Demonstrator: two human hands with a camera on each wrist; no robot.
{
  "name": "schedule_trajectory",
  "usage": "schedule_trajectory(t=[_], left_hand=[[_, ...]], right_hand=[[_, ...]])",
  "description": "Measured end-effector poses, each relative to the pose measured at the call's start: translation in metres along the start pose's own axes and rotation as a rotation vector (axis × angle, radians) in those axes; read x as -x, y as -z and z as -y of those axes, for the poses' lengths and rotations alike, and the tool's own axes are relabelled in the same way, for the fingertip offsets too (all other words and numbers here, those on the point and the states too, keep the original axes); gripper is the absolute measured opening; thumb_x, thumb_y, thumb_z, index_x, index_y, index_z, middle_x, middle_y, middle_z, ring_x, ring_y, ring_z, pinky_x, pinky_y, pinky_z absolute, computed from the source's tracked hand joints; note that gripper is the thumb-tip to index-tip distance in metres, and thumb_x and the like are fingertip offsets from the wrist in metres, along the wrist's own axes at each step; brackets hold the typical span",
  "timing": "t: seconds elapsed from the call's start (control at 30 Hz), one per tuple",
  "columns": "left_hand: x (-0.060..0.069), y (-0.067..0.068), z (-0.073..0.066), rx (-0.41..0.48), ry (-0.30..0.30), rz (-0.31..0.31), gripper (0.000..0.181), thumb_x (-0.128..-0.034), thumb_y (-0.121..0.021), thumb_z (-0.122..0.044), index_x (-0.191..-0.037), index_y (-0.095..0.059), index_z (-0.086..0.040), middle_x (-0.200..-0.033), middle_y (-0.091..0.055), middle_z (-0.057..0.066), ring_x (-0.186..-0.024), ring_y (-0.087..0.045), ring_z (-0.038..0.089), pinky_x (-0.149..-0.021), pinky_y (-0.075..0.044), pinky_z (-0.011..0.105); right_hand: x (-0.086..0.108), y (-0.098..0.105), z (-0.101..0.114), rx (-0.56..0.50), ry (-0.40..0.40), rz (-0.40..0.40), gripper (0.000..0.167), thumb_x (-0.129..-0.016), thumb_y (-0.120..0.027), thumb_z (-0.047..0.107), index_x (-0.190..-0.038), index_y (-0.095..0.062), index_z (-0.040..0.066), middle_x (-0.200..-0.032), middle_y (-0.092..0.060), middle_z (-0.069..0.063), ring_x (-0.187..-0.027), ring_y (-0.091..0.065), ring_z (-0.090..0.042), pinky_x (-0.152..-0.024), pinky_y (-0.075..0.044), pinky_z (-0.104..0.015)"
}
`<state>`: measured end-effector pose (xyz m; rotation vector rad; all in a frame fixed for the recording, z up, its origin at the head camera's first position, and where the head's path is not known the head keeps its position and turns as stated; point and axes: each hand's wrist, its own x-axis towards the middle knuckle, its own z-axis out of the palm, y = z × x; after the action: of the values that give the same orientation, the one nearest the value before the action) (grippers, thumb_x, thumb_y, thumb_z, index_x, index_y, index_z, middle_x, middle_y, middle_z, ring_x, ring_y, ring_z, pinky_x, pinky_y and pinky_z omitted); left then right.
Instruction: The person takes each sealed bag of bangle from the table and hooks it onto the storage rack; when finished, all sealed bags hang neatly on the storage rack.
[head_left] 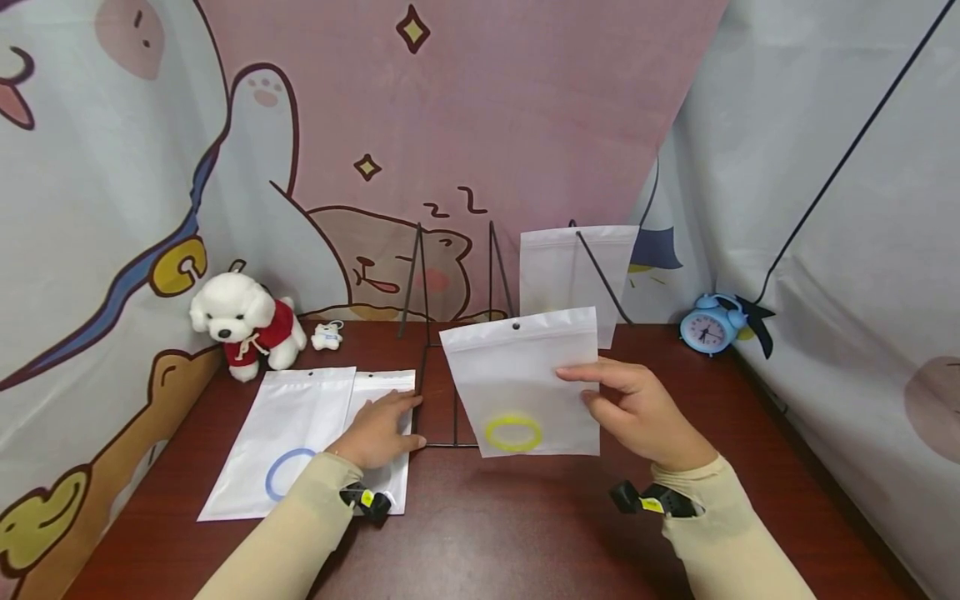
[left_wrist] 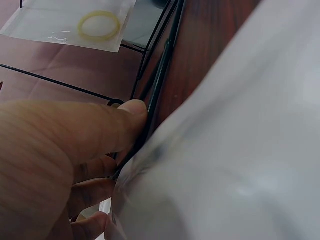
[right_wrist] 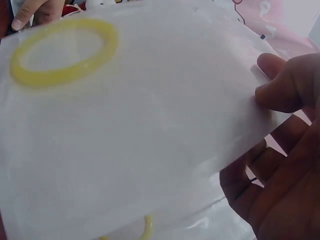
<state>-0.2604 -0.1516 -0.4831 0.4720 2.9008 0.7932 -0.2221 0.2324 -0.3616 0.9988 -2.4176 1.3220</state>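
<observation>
My right hand (head_left: 652, 417) pinches the right edge of a white zip bag (head_left: 525, 375) between thumb and fingers. A yellow ring (head_left: 513, 434) shows through near the bag's bottom, and a small hole pierces its top. The bag is tilted in front of a black wire rack (head_left: 454, 417) standing on the table. At the rack's left side is my left hand (head_left: 378, 429), gripping a wire between thumb and fingers in the left wrist view. Another white bag (head_left: 555, 267) hangs on the rack's right prong; its yellow ring (left_wrist: 98, 26) shows in the left wrist view.
Two white bags lie overlapping at the left, one with a blue ring (head_left: 272, 475). Behind them sit a white plush dog (head_left: 247, 321) in red and a small white trinket (head_left: 327, 335). A blue alarm clock (head_left: 708, 325) stands at the back right, near the curtain.
</observation>
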Motion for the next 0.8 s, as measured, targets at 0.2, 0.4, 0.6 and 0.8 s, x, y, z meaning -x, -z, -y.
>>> schedule_trajectory(t=[0.2, 0.4, 0.6, 0.8], left_hand=[[0.0005, 0.0004, -0.0004, 0.001, 0.002, 0.002, 0.07, -0.0935, -0.079, -0.03, -0.153, -0.054, -0.004, -0.163, -0.046, 0.016, -0.156, -0.032, 0.044, -0.124, -0.018, 0.073], [0.0003, 0.0006, -0.0007, 0.002, -0.001, 0.001, 0.07, -0.0934, -0.079, -0.029, -0.153, -0.054, -0.003, -0.163, -0.047, 0.017, -0.156, -0.032, 0.044, -0.124, -0.018, 0.073], [-0.0001, 0.0002, -0.0001, -0.005, -0.006, -0.004, 0.07, -0.0932, -0.079, -0.029, -0.153, -0.054, -0.003, -0.162, -0.047, 0.017, -0.156, -0.033, 0.044, -0.124, -0.019, 0.073], [0.0, -0.0004, 0.0006, -0.003, -0.005, -0.003, 0.07, -0.093, -0.079, -0.029, -0.153, -0.054, -0.003, -0.162, -0.047, 0.017, -0.156, -0.033, 0.044, -0.124, -0.018, 0.073]], right_hand=[[0.0001, -0.001, -0.002, 0.012, -0.014, 0.004, 0.05, -0.092, -0.066, -0.012, -0.131, -0.075, 0.018, -0.138, -0.069, -0.006, -0.115, -0.068, -0.018, -0.082, -0.066, -0.042], [-0.0003, -0.0024, -0.0029, -0.034, -0.03, 0.021, 0.051, -0.091, -0.07, -0.012, -0.135, -0.068, 0.016, -0.143, -0.062, -0.01, -0.114, -0.066, -0.033, -0.077, -0.066, -0.046], [-0.0014, -0.0034, -0.0038, -0.081, -0.07, 0.044, 0.056, -0.092, -0.071, -0.011, -0.141, -0.061, 0.015, -0.146, -0.056, -0.014, -0.114, -0.066, -0.043, -0.076, -0.066, -0.047], [-0.0012, -0.0023, -0.0064, -0.068, -0.093, 0.071, 0.052, -0.095, -0.069, -0.008, -0.14, -0.065, 0.019, -0.147, -0.058, -0.014, -0.112, -0.07, -0.04, -0.078, -0.066, -0.046]])
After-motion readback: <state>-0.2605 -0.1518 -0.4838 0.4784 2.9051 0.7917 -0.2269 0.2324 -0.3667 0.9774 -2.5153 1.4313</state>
